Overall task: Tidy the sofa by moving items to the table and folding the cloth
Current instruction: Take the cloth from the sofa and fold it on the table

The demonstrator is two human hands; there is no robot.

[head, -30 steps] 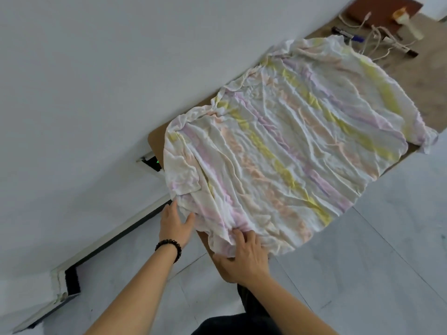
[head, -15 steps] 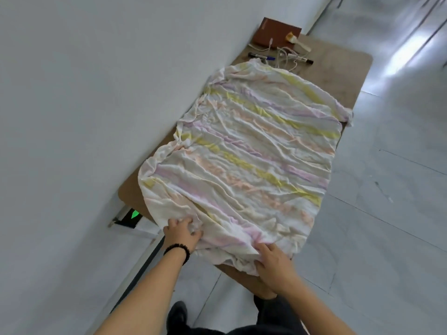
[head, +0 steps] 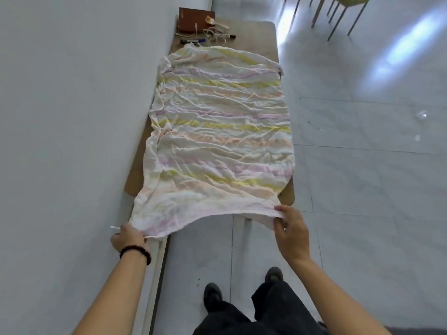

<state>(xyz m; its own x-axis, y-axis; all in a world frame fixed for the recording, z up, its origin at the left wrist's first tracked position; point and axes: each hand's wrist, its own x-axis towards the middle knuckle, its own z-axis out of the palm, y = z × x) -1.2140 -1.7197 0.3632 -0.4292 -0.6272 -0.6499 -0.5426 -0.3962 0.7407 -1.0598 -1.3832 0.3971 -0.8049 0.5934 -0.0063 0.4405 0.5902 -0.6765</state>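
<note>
The cloth (head: 217, 131) lies spread over the table (head: 263, 32), its near corners gripped by left hand (head: 129, 238) and right hand (head: 291, 232).

We hold both arms out forward, spread apart. Our left grip (head: 128, 238), a dark bead bracelet (head: 135, 253) at its wrist, clutches one near corner of the cloth (head: 217, 131); our right grip (head: 291, 230) pinches the other.

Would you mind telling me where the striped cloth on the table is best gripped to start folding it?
By its two near corners, coming from the near end of the table. The striped cloth lies spread lengthwise, its near edge hanging free off the tabletop; the left hand and right hand pinch those corners.
</note>
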